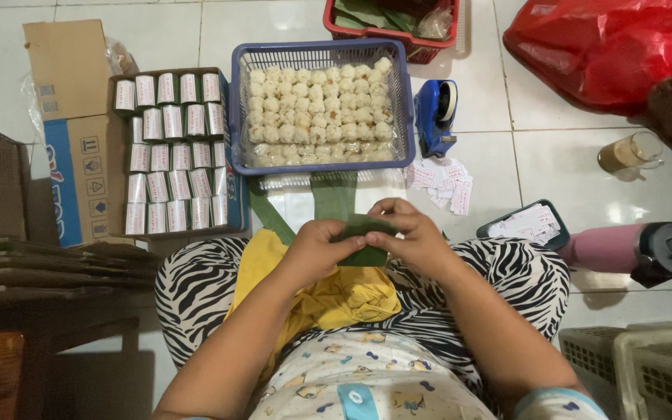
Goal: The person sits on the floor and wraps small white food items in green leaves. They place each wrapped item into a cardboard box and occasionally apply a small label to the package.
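A green leaf (pixel 365 239) is gripped between both hands above the lap. The left hand (pixel 316 247) is curled over its left end, fingers together and pressed on it; the right hand (pixel 414 237) pinches the right end, thumb and fingertips clamped on the top edge. Whether anything is wrapped inside cannot be told.

More leaf strips (pixel 330 196) are laid flat on the floor just beyond the hands, running up toward a blue basket (pixel 239 109). The basket is packed with rows of small white cakes (pixel 316 105). To its left, a cardboard box (pixel 68 140) is filled with wrapped rolls (pixel 171 152) in neat lines, each banded with a white label.

Right of the basket, a blue tape dispenser (pixel 435 117) is seen, and a loose heap of paper labels (pixel 441 183) is spread just beside it. Further labels are kept in a small dark tray (pixel 524 225). A pink bottle (pixel 635 250) with a black cap lies on its side near the right knee. A glass of brown drink (pixel 630 153) stands on the tiles below a red plastic bag (pixel 608 43). A red basket (pixel 394 23) of leaves is set at the top edge.
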The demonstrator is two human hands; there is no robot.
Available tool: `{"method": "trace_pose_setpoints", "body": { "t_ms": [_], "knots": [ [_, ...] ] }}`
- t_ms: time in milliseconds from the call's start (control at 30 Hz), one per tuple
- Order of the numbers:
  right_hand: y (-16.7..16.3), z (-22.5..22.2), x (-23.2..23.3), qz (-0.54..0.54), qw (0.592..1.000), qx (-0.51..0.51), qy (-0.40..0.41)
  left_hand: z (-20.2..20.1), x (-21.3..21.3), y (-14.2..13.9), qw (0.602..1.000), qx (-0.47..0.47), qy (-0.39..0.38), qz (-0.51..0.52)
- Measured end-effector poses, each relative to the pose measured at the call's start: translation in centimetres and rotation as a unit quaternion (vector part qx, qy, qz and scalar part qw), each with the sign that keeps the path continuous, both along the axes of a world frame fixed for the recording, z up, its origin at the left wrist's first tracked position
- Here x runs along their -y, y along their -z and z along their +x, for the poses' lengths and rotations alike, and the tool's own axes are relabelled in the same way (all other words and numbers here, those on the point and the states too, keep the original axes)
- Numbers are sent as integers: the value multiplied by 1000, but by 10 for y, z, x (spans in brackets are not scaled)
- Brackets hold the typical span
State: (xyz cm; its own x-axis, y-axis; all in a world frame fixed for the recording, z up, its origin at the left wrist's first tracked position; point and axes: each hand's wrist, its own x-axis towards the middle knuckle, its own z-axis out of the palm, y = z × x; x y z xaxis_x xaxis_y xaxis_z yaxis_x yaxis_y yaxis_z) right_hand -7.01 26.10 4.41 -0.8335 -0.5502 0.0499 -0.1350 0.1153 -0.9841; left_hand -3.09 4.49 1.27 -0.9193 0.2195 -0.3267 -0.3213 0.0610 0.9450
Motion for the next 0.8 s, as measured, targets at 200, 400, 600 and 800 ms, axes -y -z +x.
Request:
{"method": "trace_pose_setpoints", "body": {
  "t_ms": [200, 400, 600, 800],
  "knots": [
    [-34, -7, 1, 242, 948, -207, -17, -3, -5, 7, 997, -40, -22, 56],
    [-42, 16, 17, 280, 850, -446, 16, -10, 0, 25, 971, 75, -68, 218],
    [-38, 35, 24, 279, 780, -558, 48, -9, 9, 20, 958, 83, -104, 252],
    [-33, 37, 27, 323, 768, -553, 1, -6, 22, 12, 951, 121, -100, 265]
  ]
}}
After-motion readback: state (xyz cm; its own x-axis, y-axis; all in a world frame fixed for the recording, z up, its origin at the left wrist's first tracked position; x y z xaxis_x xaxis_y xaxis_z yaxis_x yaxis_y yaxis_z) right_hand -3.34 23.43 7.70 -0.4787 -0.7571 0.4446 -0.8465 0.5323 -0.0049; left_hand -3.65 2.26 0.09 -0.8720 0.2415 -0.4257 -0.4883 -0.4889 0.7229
